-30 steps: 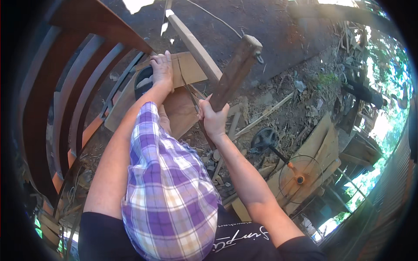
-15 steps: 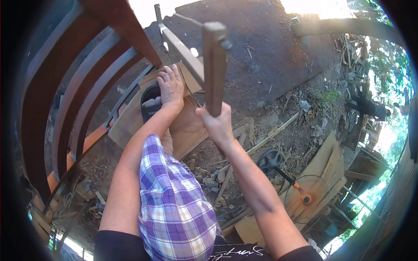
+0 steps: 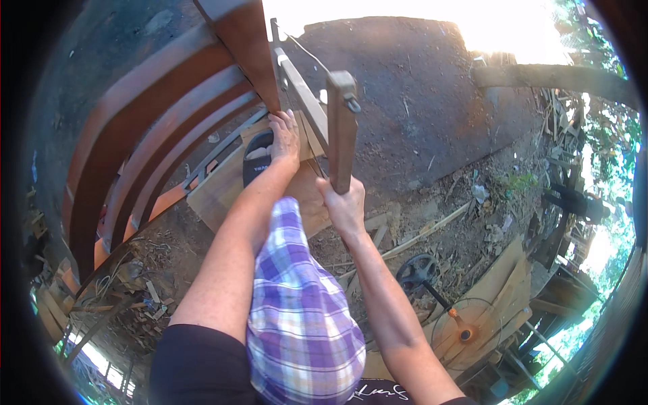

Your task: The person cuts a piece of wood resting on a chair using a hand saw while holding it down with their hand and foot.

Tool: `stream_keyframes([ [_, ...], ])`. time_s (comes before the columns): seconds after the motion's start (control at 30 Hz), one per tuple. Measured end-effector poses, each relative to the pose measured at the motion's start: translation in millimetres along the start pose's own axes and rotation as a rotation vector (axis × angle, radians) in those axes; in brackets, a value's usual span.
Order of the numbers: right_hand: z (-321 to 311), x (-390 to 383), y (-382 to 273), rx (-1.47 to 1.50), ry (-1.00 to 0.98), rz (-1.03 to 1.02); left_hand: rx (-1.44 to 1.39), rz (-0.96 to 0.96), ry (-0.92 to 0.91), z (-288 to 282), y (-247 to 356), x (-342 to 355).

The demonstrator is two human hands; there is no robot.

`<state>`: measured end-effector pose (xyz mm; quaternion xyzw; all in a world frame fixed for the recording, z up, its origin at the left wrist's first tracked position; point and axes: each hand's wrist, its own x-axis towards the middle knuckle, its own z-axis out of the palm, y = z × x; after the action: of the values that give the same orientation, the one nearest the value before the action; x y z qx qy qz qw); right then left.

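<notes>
Right hand (image 3: 345,208) closed round the lower end of a wooden mallet (image 3: 341,131), near centre of view. Fingers (image 3: 331,194) wrapped about the handle; thumb side toward 9 o'clock. Mallet stood nearly upright, rising from the fist toward 12 o'clock, its top end capped by a small metal fitting. Whole length of the mallet above the fingers; none seen below the fist.

Left hand (image 3: 285,138) at 10 o'clock of the right, pressed flat, fingers spread and pointing to 12 o'clock, on a pale wooden plank (image 3: 307,101). Not gripping; palm down, fingertips just below a dark reddish post (image 3: 246,47). Plank ran from the hand up toward 12 o'clock, passing just beside and behind the mallet on its 9 o'clock side. Touching or apart there: could not tell.

Curved reddish slats (image 3: 142,155) swept from the post down toward 8 o'clock. Black sandal (image 3: 257,158) on a board, just at 8 o'clock of the left hand. Checked purple cloth (image 3: 300,317) between the forearms, at 6 o'clock. Black wheel (image 3: 417,271) with a rod on the dirt at 4 o'clock of the right hand, well apart. Wood scraps scattered on the ground.
</notes>
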<state>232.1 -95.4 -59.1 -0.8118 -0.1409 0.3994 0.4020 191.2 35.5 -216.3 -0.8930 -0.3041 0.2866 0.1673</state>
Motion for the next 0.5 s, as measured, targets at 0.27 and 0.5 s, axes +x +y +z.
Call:
stream_keyframes([
  [0.27,-17,-34,-27,-0.044,0.025,0.000,-0.053,-0.149,0.210,33,22,21],
  [0.5,-28,-49,-8,0.297,0.072,-0.004,-0.480,0.123,-0.142,17,1,27],
])
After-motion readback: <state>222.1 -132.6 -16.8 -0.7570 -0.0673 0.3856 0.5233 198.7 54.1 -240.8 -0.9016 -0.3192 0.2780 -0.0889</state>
